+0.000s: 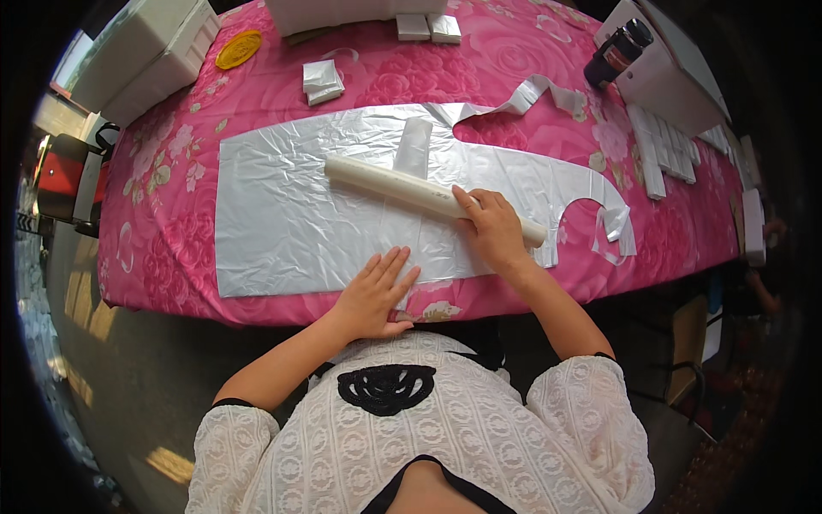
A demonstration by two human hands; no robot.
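Observation:
A silvery plastic apron lies spread flat on the table, its neck loop to the right and one tie strip trailing off the far edge. Across it, at a slant, rests a long pale tube. My right hand is closed over the tube toward its right end. My left hand lies flat with fingers stretched out on the apron's near edge. A folded strip of the same film sits on the apron, just beyond the tube.
Pink floral cloth covers the table. Folded silvery packets lie at the far side, near a yellow disc. A dark bottle stands by a white box at far right, with stacked white packs nearby. White foam boxes stand far left.

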